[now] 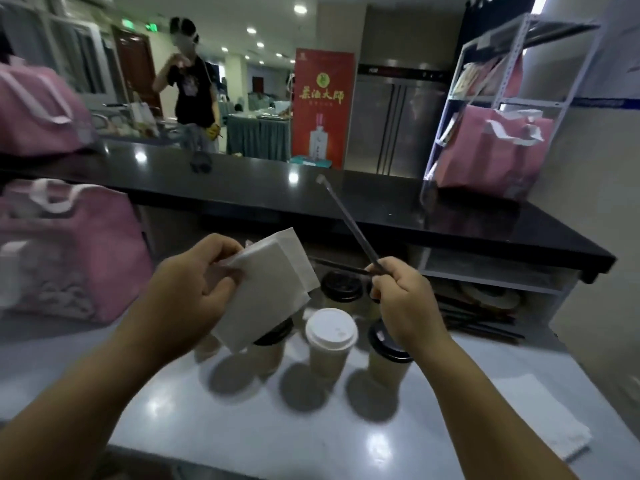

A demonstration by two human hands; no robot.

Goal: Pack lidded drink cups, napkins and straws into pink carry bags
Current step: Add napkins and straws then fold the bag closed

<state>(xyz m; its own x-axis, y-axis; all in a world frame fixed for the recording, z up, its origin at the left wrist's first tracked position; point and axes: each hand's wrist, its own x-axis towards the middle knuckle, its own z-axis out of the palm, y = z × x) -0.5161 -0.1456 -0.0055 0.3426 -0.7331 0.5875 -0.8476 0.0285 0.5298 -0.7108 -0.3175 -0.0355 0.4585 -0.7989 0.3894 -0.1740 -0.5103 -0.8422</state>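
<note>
My left hand grips a thick stack of white napkins above the cups. My right hand pinches two dark wrapped straws; one points up and to the left, the other lies nearly level toward the left. Below them several paper cups stand on the grey counter: a white-lidded cup in the middle, a black-lidded cup to its right, another black-lidded cup behind, and one partly hidden under the napkins. A pink carry bag stands at the left.
A raised black counter runs across behind the cups. More pink bags sit at the far left and on a white metal rack at the right. Loose napkins lie at the right. A person stands beyond the counter.
</note>
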